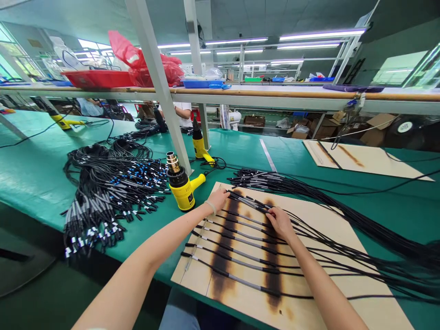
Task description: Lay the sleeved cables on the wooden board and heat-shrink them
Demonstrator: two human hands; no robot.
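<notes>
My left hand (218, 200) is closed on the black ends of cables at the far left edge of a scorched wooden board (319, 284). My right hand (279, 222) pinches the same small group of cables (252, 203) further along, where grey sleeves meet black ones. Nearer to me, several black cables with grey sleeves (240, 277) lie spaced apart in rows across two dark burn bands. Their long tails run off to the right, beneath my right forearm. How many cables my fingers hold is hidden.
A yellow heat gun (182, 190) stands nozzle up left of the board, with another heat gun (199, 145) behind. Piled cable bundles (113, 178) cover the left of the green table (30, 174). Another cable bundle (309, 188) lies beyond the board. A metal post (154, 68) supports the shelf.
</notes>
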